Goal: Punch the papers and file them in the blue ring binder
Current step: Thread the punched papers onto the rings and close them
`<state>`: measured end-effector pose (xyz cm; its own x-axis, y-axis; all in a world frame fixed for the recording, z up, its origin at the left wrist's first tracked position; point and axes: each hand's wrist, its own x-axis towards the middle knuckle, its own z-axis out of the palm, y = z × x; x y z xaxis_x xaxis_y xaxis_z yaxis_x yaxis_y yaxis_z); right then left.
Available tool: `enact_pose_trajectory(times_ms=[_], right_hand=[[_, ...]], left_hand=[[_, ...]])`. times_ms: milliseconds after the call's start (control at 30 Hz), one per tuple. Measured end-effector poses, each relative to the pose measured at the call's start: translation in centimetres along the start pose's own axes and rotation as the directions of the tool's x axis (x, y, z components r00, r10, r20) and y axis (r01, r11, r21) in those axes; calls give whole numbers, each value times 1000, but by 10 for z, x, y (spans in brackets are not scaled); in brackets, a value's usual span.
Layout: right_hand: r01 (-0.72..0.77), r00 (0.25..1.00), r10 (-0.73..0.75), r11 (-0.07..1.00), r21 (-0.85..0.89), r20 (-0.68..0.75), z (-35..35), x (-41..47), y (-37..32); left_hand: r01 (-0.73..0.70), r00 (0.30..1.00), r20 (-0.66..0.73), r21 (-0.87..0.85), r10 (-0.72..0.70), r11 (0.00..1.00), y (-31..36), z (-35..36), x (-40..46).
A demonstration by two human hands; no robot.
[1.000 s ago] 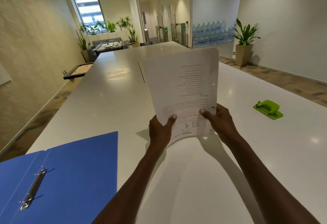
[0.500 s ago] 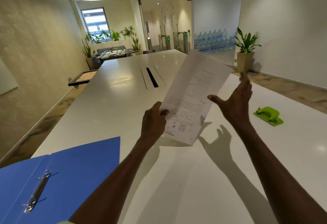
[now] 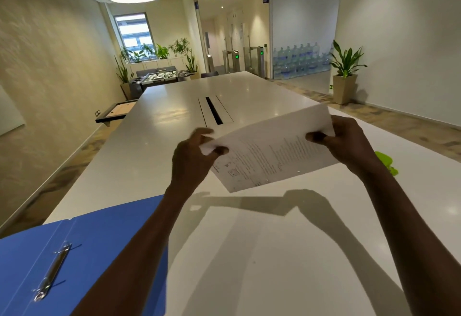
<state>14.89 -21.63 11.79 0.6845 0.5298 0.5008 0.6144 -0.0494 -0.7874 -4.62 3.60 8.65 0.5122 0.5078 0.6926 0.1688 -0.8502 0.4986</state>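
A stack of white printed papers [image 3: 272,151] hangs sideways above the long white table [image 3: 249,253], with two punched holes along the edge nearest me. My left hand [image 3: 192,161] pinches its left end and my right hand [image 3: 349,141] grips its right end. The blue ring binder [image 3: 99,260] lies open at the lower left, its metal ring mechanism [image 3: 52,270] showing. The green hole punch [image 3: 386,163] sits on the table at the right, mostly hidden behind my right wrist.
A black cable slot [image 3: 214,111] runs down the table's middle. A potted plant [image 3: 345,76] stands on the floor at the right wall. The table's left edge drops to a floor strip beside the wall.
The papers have turned from upright to lying sideways. My right hand, which had let go half a second ago, now grips the right end. The view tilted up slightly.
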Motion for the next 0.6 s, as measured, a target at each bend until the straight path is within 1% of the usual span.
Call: enact_pose_trajectory(times_ms=[33, 67, 100, 133, 167, 200, 233, 267, 300, 333, 400, 467, 533, 600], right_hand=[[-31, 999, 33, 998, 59, -21, -1, -1, 4], [-69, 997, 73, 991, 116, -35, -2, 0, 9], [-105, 993, 113, 980, 168, -42, -3, 1, 15], [-137, 988, 149, 968, 211, -40, -3, 2, 21], [-163, 984, 176, 958, 238, -35, -1, 2, 27], [-181, 980, 195, 950, 254, -30, 1, 2, 31], [-193, 977, 209, 947, 256, -39, 4, 1, 36], [-197, 974, 218, 947, 252, -57, 7, -1, 39], [-195, 972, 221, 951, 240, -85, 10, -3, 41], [-185, 971, 213, 957, 225, -109, 13, -5, 43], [-146, 972, 169, 979, 145, -164, 21, -8, 42], [-117, 970, 132, 989, 86, -204, 29, -11, 41], [-116, 964, 140, 986, 120, -225, 36, -15, 39], [-131, 958, 163, 981, 145, -237, 44, -22, 40]], left_hand=[[92, 993, -65, -118, -100, 989, -2, -2, 1], [185, 973, -86, -247, -212, 951, -2, -3, 2], [278, 947, -51, -367, -318, 888, -1, -3, 2], [355, 922, 34, -474, -386, 806, 2, -3, 1], [414, 904, 158, -558, -398, 719, 3, -2, 1], [457, 889, 284, -610, -361, 647, 4, 1, -1], [492, 870, 377, -633, -317, 597, 5, 3, -4], [517, 854, 432, -641, -290, 568, 6, 7, -8], [532, 844, 452, -633, -290, 562, 7, 11, -12], [538, 840, 443, -610, -313, 582, 8, 16, -16], [534, 845, 356, -517, -399, 669, 12, 26, -19], [513, 857, 233, -462, -459, 723, 18, 35, -21], [487, 866, 134, -452, -483, 748, 23, 42, -22], [473, 868, 95, -455, -487, 754, 24, 49, -27]])
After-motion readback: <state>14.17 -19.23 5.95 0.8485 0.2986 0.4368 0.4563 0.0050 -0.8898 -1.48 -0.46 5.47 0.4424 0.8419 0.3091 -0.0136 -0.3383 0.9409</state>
